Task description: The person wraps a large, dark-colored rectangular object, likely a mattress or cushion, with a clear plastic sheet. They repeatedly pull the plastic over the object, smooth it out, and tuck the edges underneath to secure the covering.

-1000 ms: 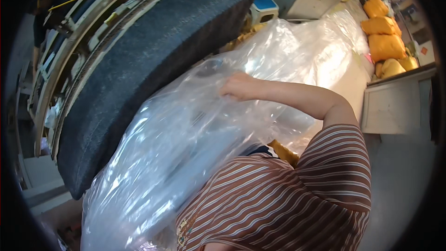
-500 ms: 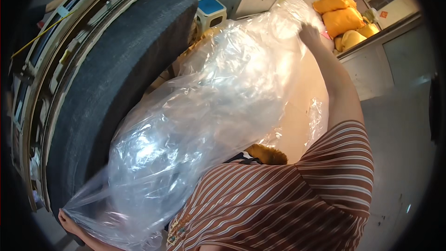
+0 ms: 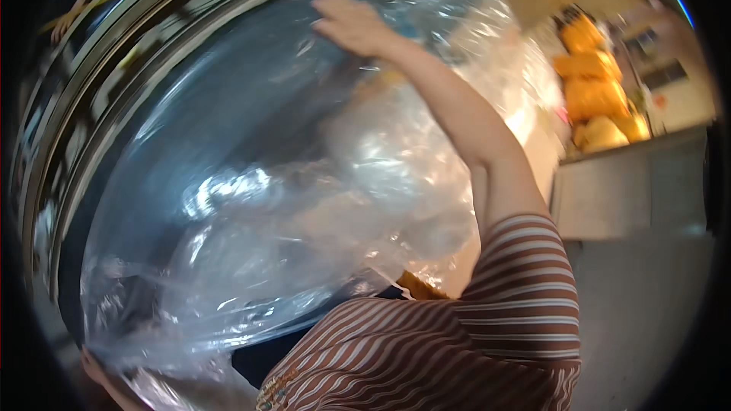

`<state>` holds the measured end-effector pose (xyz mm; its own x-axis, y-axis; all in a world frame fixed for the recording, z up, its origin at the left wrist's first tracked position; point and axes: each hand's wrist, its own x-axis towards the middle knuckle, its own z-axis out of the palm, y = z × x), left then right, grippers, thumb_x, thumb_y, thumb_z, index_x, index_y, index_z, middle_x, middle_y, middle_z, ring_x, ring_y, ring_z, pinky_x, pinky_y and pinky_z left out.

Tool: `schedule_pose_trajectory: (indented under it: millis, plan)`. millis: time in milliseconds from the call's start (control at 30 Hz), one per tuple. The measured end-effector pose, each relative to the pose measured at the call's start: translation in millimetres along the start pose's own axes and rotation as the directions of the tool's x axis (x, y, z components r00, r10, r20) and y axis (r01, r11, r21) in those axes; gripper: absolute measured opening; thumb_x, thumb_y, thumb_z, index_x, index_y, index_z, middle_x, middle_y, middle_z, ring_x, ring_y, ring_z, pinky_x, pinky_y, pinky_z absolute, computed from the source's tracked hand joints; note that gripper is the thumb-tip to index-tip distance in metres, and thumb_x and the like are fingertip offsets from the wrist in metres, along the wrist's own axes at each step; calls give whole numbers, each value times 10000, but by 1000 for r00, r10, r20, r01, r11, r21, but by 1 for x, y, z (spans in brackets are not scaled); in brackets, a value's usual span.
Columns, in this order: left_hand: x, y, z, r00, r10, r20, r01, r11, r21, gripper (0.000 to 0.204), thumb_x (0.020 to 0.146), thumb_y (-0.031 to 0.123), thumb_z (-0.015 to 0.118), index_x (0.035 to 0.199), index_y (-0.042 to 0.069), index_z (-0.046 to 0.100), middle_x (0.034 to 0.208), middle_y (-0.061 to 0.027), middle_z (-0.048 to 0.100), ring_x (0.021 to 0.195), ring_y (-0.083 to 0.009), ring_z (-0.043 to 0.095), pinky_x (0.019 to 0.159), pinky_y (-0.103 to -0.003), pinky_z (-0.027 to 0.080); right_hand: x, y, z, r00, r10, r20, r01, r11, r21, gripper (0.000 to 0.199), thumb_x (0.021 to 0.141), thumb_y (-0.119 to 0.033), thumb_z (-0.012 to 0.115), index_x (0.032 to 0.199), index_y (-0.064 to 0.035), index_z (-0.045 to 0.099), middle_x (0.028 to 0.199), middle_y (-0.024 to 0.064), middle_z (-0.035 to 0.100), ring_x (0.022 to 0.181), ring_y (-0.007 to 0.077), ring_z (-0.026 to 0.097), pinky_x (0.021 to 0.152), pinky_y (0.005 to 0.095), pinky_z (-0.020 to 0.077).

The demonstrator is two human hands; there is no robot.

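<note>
A large clear plastic sheet (image 3: 304, 213) billows across the middle of the view, wrinkled and shiny. It is draped over the dark curved work surface (image 3: 221, 68). At the lower left, my left hand (image 3: 95, 369) is closed on the sheet's near corner, close to the end of the surface; part of this hand is dim and blurred. My right arm reaches far forward, and my right hand (image 3: 354, 27) is above the far part of the dark surface. Its fingers are curled on the sheet's edge, slightly smeared by motion.
Metal machine rails (image 3: 99, 68) curve along the left side, with another person's arm (image 3: 84, 0) beyond them. Several stuffed orange bags (image 3: 594, 91) are piled at the far right, behind a grey cabinet (image 3: 601, 198). A brown furry thing (image 3: 420, 286) shows beside my striped shirt.
My right hand has swung from the far right to the left, bringing the sheet over the dark surface. My left hand stays at the lower left, slightly lower. The view has shifted.
</note>
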<state>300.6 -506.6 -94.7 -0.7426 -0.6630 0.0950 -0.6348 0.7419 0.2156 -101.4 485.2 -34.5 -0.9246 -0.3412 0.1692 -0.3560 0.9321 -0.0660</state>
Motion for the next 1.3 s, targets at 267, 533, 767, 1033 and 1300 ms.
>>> schedule_pose_trajectory:
  millis: [267,533,767,1033,1300]
  plan:
    - [-35,110,-13,977,-213,-2,165,764,-623,428,884,383,598,1141,44,646,1096,-94,643,992,-172,585,899,-279,426,53,3,11,989,59,-136,-28,975,222,508,920,-398,463,1335,-105,482,1403,150,420,1313,295,370,1078,365,288]
    - [-20,150,-11,874,-84,-479,-156,884,-440,338,808,392,655,923,79,708,844,-60,679,795,-149,611,746,-284,460,90,-46,-17,971,108,-215,-207,830,-518,314,922,-329,490,1071,-70,590,1077,170,555,1019,337,562,828,463,449]
    - [-48,179,-20,846,-185,-501,-125,843,-524,260,856,243,551,986,28,618,821,-119,645,732,-212,611,659,-350,468,49,-418,-26,783,-513,-351,621,658,425,154,860,-149,599,943,-19,604,913,114,577,872,251,556,791,340,440]
    - [-36,163,-18,814,-283,-508,-94,798,-595,342,774,394,683,916,84,711,838,-61,685,775,-152,610,739,-292,462,-21,-710,20,734,-569,-372,674,535,510,435,771,-337,627,1064,-20,579,1028,150,552,966,334,567,806,448,464]
    - [-27,152,-11,836,-236,-495,-121,801,-587,396,804,447,643,920,73,702,896,-135,684,826,-284,645,736,-361,473,16,-622,-11,528,-743,-411,812,583,-11,219,668,-101,649,887,-96,663,943,88,569,954,268,542,743,380,436]
